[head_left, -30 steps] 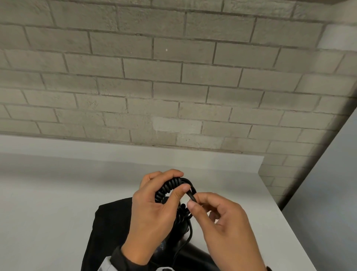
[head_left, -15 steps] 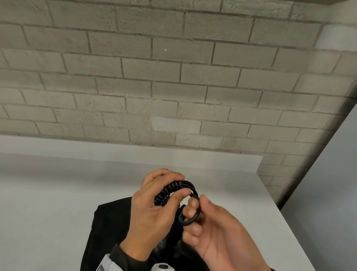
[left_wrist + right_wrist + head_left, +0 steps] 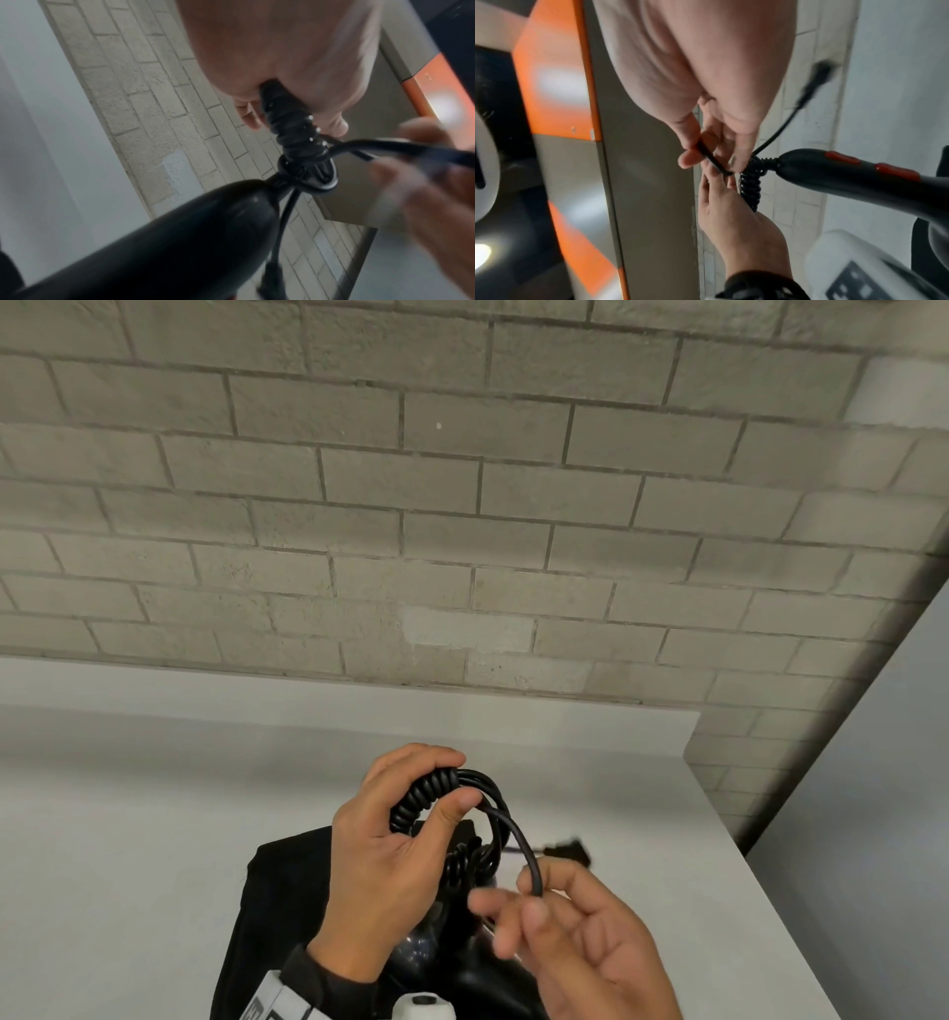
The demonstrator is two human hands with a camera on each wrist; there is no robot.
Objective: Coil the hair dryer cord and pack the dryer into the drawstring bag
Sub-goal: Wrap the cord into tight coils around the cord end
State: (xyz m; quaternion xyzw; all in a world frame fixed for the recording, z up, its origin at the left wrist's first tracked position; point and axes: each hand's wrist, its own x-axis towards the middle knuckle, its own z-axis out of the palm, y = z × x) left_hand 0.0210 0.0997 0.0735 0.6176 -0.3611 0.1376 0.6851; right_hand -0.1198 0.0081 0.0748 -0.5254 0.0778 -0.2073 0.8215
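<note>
Only right-wrist: dryer's red buttons (image 3: 895, 172).

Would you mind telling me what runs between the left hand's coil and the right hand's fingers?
A smooth, uncoiled stretch of black cord arcs from the coiled bundle gripped by the left hand to the right hand, which pinches it; the head view shows this best.

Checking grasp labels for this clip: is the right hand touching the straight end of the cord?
Touching. The right wrist view shows the right hand pinching the straight cord between thumb and fingertips, no gap.
</note>
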